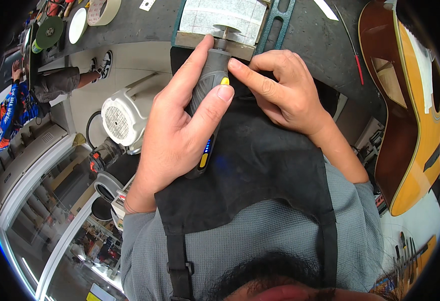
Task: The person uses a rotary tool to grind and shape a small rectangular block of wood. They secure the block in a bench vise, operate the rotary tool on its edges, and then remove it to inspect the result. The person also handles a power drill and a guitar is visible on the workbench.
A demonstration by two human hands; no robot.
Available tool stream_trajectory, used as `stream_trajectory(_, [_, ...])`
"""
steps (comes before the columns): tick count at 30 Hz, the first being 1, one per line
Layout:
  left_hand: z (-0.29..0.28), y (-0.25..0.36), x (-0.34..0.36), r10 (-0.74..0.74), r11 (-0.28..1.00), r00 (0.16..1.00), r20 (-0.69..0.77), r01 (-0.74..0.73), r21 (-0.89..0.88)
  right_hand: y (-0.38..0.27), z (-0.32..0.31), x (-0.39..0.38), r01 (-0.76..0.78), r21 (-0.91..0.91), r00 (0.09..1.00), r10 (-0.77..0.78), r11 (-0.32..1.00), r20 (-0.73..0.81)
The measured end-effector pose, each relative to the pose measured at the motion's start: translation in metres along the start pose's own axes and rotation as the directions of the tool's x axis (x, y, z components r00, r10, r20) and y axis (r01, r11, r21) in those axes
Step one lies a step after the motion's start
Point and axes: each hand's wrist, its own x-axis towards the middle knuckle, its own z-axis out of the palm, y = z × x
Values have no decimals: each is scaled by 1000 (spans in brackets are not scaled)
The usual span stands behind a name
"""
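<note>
- Gripping a dark grey rotary tool (202,95), the left hand (180,118) wraps around its body, with the thumb lying along the upper side near a yellow button and the index finger stretched toward the nose.
- The right hand (285,93) clasps nothing that shows; its digits are loosely bent, and one fingertip reaches the side of the tool's front end, touching it or just beside it.
- The rotary tool slants in front of the person's chest, over the black apron (260,155), its nose pointing away; blue lights and a second yellow button show near its rear end.
- A thin round disc (227,29) sits at the tip, above a pale grey marked sheet (195,14); whether the two touch cannot be told.
- A wooden strip (192,39) borders the sheet on the near side, and a teal slotted metal bar (278,22) stands to its right.
- On the dark workbench (139,30) lie a roll of tape (110,12), at left, and a thin red-handled tool (359,70), at right.
- A guitar body (415,145) stands along the right edge.
- A white ribbed machine (122,123) is to the left, and beyond it a co-worker in a bright patterned sleeve (10,115).
</note>
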Motion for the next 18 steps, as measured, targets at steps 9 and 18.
stream_trajectory(9, [-3, -2, 1, 14, 1000, 1000, 8, -14, 20, -1, -1, 1, -3, -14, 1000, 4, 1000, 11])
stream_trajectory(18, [-1, -1, 0, 3, 1000, 1000, 7, -3, 2, 0, 0, 0, -3, -7, 1000, 3, 1000, 4])
